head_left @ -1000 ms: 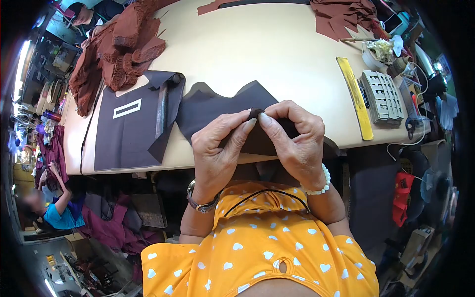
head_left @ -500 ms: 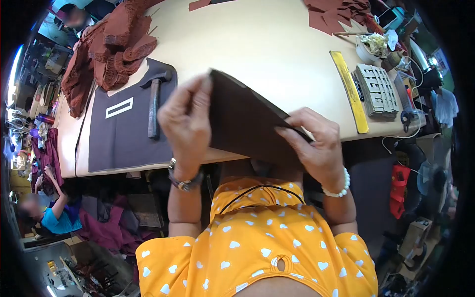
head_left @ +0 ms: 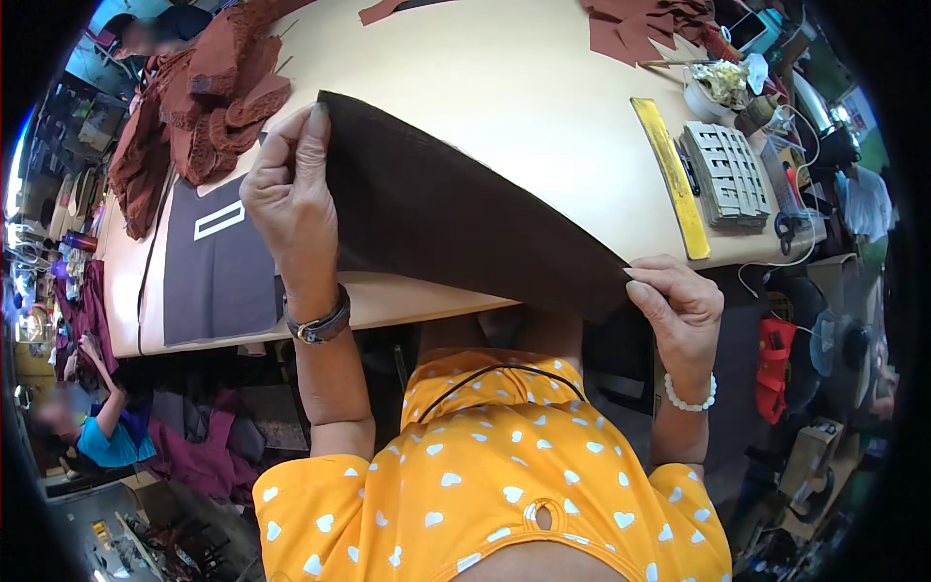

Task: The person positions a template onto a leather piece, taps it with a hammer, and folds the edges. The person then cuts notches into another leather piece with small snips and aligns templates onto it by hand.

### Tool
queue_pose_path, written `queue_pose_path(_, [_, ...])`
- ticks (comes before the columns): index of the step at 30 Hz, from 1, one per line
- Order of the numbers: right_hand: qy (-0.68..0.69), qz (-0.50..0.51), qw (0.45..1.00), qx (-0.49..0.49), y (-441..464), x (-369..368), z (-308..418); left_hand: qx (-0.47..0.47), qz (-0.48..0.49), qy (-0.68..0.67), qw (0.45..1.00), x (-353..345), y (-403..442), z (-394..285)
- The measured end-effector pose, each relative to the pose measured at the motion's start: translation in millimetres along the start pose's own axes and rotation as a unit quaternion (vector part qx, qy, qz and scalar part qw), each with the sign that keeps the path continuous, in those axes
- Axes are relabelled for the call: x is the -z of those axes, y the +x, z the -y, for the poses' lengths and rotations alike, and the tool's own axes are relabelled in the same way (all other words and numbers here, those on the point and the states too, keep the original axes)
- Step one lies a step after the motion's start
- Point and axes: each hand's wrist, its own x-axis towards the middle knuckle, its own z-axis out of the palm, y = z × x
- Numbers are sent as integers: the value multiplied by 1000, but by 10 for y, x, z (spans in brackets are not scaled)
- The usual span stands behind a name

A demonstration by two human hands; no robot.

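Beyond dark cloth (head_left: 436, 204), heaped bowl (head_left: 700, 102)

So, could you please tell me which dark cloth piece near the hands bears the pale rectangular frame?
The flat piece on the table, left of the left hand; the raised piece, pinched by that hand and the right hand, shows none.

I am holding my two hands well apart. My left hand (head_left: 299, 194) is reaching farther forward, its thumb (head_left: 313, 136) pressing against the fingers (head_left: 278, 145) in a pinch, the wrist nearly straight. My right hand (head_left: 681, 308) is sitting nearer the body and angling inward, also pinching. The left forearm (head_left: 331, 383) is leaning slightly outward; the right forearm (head_left: 682, 432) is standing nearly upright in view.
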Motion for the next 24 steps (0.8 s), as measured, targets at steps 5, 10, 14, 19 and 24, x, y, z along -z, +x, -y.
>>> queue_pose_path(5, [121,-51,988,-85,-32,-20,15,-7,4,-28,1000,5,12,-13])
queue_pose_path(10, [145,-70,982,-104,-25,-23,-7,-12,2,-59,998,13,-5,-33])
queue_pose_path(14, [98,-76,989,-83,78,13,0,-33,-10,-26,999,22,9,-79])
queue_pose_path(19, [-109,70,992,-12,664,305,47,-41,2,10,999,12,176,-37])
queue_pose_path(24, [-171,226,958,38,1846,403,-79,-72,59,89,992,-180,802,326])
